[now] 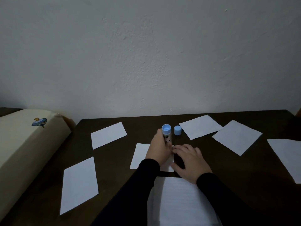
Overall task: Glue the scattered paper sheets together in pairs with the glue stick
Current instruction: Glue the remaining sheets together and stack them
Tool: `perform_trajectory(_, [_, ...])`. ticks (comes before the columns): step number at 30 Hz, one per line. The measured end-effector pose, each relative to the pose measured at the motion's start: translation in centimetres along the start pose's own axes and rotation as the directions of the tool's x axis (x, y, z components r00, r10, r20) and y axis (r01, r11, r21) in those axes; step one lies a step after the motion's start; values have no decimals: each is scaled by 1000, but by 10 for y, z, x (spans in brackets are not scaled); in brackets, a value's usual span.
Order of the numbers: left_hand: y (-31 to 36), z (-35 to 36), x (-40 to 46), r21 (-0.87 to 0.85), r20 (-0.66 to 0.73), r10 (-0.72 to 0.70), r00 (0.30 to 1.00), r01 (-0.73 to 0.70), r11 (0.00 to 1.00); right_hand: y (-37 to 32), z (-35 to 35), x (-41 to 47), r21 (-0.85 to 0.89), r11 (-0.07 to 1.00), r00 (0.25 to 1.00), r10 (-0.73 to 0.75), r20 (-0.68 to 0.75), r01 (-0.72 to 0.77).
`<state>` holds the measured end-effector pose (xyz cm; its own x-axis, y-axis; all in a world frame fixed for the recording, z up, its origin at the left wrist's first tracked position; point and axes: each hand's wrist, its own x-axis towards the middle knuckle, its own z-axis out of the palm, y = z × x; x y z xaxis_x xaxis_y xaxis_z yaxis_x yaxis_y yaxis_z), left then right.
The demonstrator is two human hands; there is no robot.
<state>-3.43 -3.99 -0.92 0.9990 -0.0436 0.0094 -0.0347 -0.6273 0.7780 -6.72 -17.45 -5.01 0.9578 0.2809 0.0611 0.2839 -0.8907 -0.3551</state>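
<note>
the dark table [244, 168] carries the work, with a plain wall [146, 54] behind it and a cream padded roll [24, 144] along its left edge.

paper, largest first: a big near sheet [182, 201] lies at the front edge between the two sleeves; a left front sheet [79, 185] lies well apart to the left; a sheet at the right edge [288, 157] is partly cut off by the frame; two overlapping sheets sit at the right rear [236, 137] [199, 126]; one sheet lies at the left rear [108, 134]. the centre sheet [140, 154] lies directly under both hands and is the piece being worked.

the left hand [158, 150] has its fingers wrapped round the glue stick [167, 133]. the stick's long axis stands nearly upright, blue base uppermost, working end down at the centre sheet's far right corner; actual contact is hidden by the hand. the right hand [189, 159] lies flat with fingers spread, pressing the sheet's right edge just beside the stick.

judgement: the coming stroke should run from that corner back along the sheet, toward the left and the near edge. the right hand's fingertips lie close to that path and may be smeared.

the loose blue cap [177, 130] stands just right of the stick, clear of the stroke.
</note>
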Motion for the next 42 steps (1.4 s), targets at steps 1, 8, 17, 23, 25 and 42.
perform_trajectory(1, [-2,1,1,11,12,-1,1000,1,1000,0,1,0,5,1000,1000,0,-9,0])
perform_trajectory(8, [-15,-15,7,87,-14,-45,999,46,995,3,2,2,35,999,1000,9,5,-10])
perform_trajectory(17, [-46,-52,10,130,-121,-124,985,140,982,8,4,4,86,996,1000,24,-5,-23])
perform_trajectory(23, [-55,-62,5,69,-234,-169,958,189,979,6,5,3,22,1000,1000,3,31,-3])
perform_trajectory(25, [-54,-68,-3,-79,-314,-217,924,203,976,5,4,5,-21,1000,998,-1,65,2])
perform_trajectory(42, [-30,-76,-75,-471,-322,-282,904,105,876,4,5,-2,-48,996,997,-76,5,76])
